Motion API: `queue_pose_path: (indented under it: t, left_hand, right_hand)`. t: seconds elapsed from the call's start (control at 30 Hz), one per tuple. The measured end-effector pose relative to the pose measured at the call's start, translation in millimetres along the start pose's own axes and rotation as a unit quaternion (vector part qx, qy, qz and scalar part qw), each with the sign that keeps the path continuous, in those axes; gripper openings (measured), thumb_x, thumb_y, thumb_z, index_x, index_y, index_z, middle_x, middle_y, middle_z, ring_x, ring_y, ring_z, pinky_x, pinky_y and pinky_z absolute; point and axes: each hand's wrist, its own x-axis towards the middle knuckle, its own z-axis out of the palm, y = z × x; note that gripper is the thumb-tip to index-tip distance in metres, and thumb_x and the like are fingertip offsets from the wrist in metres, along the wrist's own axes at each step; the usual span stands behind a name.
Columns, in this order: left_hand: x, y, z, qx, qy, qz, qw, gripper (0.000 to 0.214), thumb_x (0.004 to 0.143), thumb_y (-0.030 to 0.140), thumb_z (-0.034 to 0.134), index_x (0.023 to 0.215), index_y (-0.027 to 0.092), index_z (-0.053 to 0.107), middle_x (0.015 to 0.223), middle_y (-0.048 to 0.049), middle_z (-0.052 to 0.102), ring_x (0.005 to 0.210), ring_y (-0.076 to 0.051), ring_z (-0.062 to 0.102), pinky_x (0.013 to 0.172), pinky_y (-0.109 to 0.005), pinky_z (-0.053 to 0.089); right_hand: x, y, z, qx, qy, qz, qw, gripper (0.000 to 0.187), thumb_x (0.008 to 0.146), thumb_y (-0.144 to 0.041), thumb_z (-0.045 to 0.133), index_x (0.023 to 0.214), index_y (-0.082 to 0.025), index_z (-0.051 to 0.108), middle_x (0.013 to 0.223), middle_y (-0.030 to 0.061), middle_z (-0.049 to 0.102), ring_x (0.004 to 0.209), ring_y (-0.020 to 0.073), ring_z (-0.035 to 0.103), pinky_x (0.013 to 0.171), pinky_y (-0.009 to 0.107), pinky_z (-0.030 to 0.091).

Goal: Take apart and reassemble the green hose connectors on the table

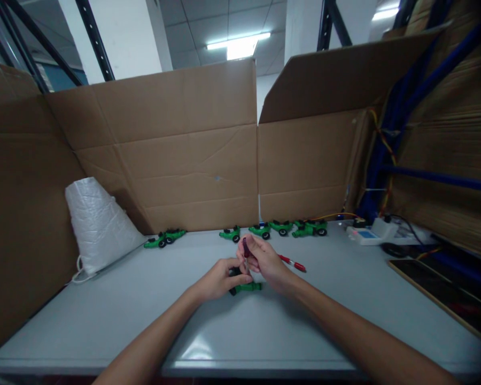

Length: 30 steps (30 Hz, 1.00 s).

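My left hand (pixel 219 279) is closed on a small green toy car part (pixel 246 287) with a black wheel, held down on the grey table (pixel 104 310). My right hand (pixel 264 259) is closed round a small screwdriver (pixel 246 251) with a dark red handle, its tip pointing down at the green part. Both hands meet at the table's middle.
Several finished green toy cars (pixel 282 228) stand in a row along the cardboard wall (pixel 184 160), two more green toy cars (pixel 165 238) at the left. A red pen (pixel 293 263) lies beside my right hand. A white woven bag (pixel 98 224) sits far left; a white device (pixel 371 234) and cables far right.
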Motion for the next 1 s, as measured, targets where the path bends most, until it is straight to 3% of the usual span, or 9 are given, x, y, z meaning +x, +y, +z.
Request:
queue_pose_path:
  t: [0.2, 0.33, 0.43, 0.6, 0.77, 0.87, 1.0]
  left_hand:
    - [-0.6, 3.8, -0.2, 0.002, -0.005, 0.005, 1.000, 0.036, 0.093, 0.049, 0.073, 0.089, 0.014, 0.071, 0.100, -0.0090, 0.074, 0.097, -0.021, 0.066, 0.095, -0.031, 0.049]
    - [-1.0, 0.6, 0.0, 0.000, 0.004, -0.004, 1.000, 0.036, 0.093, 0.049, 0.074, 0.088, 0.014, 0.070, 0.097, -0.0083, 0.073, 0.094, -0.020, 0.065, 0.092, -0.031, 0.049]
    - [-0.9, -1.0, 0.1, 0.006, 0.012, -0.001, 1.000, 0.036, 0.093, 0.049, 0.074, 0.088, 0.014, 0.070, 0.096, -0.0071, 0.073, 0.095, -0.020, 0.065, 0.092, -0.030, 0.049]
    - [-0.3, 0.8, 0.0, 0.011, 0.004, 0.005, 1.000, 0.036, 0.093, 0.049, 0.074, 0.088, 0.014, 0.071, 0.096, -0.0075, 0.073, 0.095, -0.020, 0.065, 0.092, -0.030, 0.048]
    - [-0.4, 3.6, 0.8, -0.011, 0.008, -0.002, 1.000, 0.037, 0.091, 0.050, 0.076, 0.086, 0.013, 0.071, 0.095, -0.0088, 0.074, 0.094, -0.021, 0.066, 0.093, -0.031, 0.049]
    - [-0.5, 6.4, 1.1, -0.012, 0.009, 0.008, 1.000, 0.036, 0.092, 0.050, 0.076, 0.086, 0.014, 0.070, 0.102, -0.0098, 0.075, 0.100, -0.022, 0.067, 0.098, -0.033, 0.049]
    - [-0.5, 6.7, 1.7, 0.006, 0.014, 0.007, 1.000, 0.036, 0.093, 0.050, 0.074, 0.087, 0.015, 0.069, 0.106, -0.0104, 0.075, 0.108, -0.024, 0.066, 0.102, -0.034, 0.047]
  right_hand:
    - [-1.7, 3.3, -3.9, -0.002, 0.003, 0.005, 1.000, 0.065, 0.087, -0.084, 0.058, 0.085, -0.020, 0.055, 0.059, -0.0075, 0.046, 0.042, 0.0059, 0.032, 0.039, 0.020, 0.023]
    - [-2.3, 0.4, -2.6, -0.009, -0.003, -0.007, 1.000, 0.058, 0.085, -0.078, 0.068, 0.086, -0.022, 0.051, 0.063, -0.0066, 0.053, 0.043, 0.0066, 0.038, 0.040, 0.019, 0.025]
    - [0.2, 0.1, -4.6, -0.009, -0.002, 0.003, 1.000, 0.062, 0.087, -0.082, 0.061, 0.083, -0.020, 0.055, 0.066, -0.0020, 0.060, 0.043, 0.0063, 0.041, 0.040, 0.020, 0.025]
    - [2.3, 4.3, -8.9, 0.006, -0.009, 0.018, 1.000, 0.066, 0.087, -0.084, 0.058, 0.082, -0.018, 0.058, 0.060, -0.0040, 0.053, 0.042, 0.0062, 0.038, 0.039, 0.020, 0.023]
    - [1.1, 4.0, -4.0, -0.001, -0.023, -0.003, 1.000, 0.060, 0.081, -0.078, 0.073, 0.092, -0.023, 0.051, 0.064, -0.0050, 0.060, 0.042, 0.0076, 0.044, 0.039, 0.019, 0.025]
    - [1.9, 4.3, -3.2, -0.005, -0.020, 0.000, 1.000, 0.061, 0.085, -0.080, 0.066, 0.086, -0.020, 0.055, 0.070, -0.0004, 0.064, 0.042, 0.0058, 0.041, 0.039, 0.019, 0.026]
    - [2.0, 6.7, -5.4, 0.022, -0.003, 0.023, 0.999, 0.064, 0.087, -0.082, 0.061, 0.086, -0.018, 0.058, 0.064, -0.0038, 0.055, 0.042, 0.0058, 0.040, 0.039, 0.019, 0.025]
